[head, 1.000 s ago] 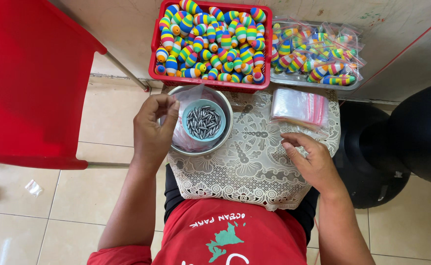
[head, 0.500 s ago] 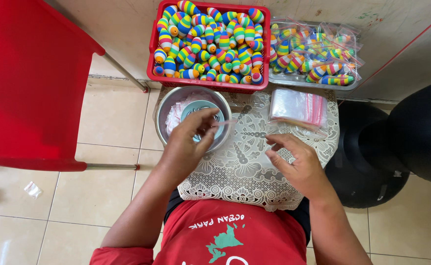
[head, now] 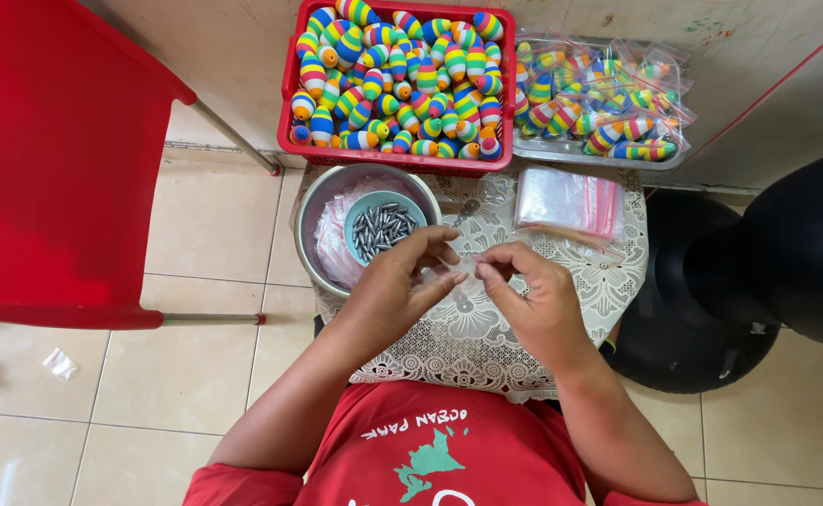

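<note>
The left hand (head: 402, 281) and the right hand (head: 533, 300) are meeting over the lacy white cloth (head: 486, 347). Their fingertips are pinching a small clear bag (head: 456, 269) between them, and it is hanging just above the cloth. Both hands are closing on that bag.

Just beside the left hand, at the cloth's far left corner, a round metal bowl (head: 322, 201) is sitting. Inside it a little blue cup (head: 360, 208) is holding many small grey metal bits (head: 383, 228), with crinkly clear plastic around the cup.

At the cloth's far right corner a flat stack of clear bags with red strips (head: 569, 199) is lying.

Past the cloth's far edge, a red basket (head: 393, 161) is brimming with striped rainbow balls (head: 402, 75). Right of it, a grey tray (head: 580, 155) is carrying more striped balls already sealed in clear packets (head: 608, 98).
</note>
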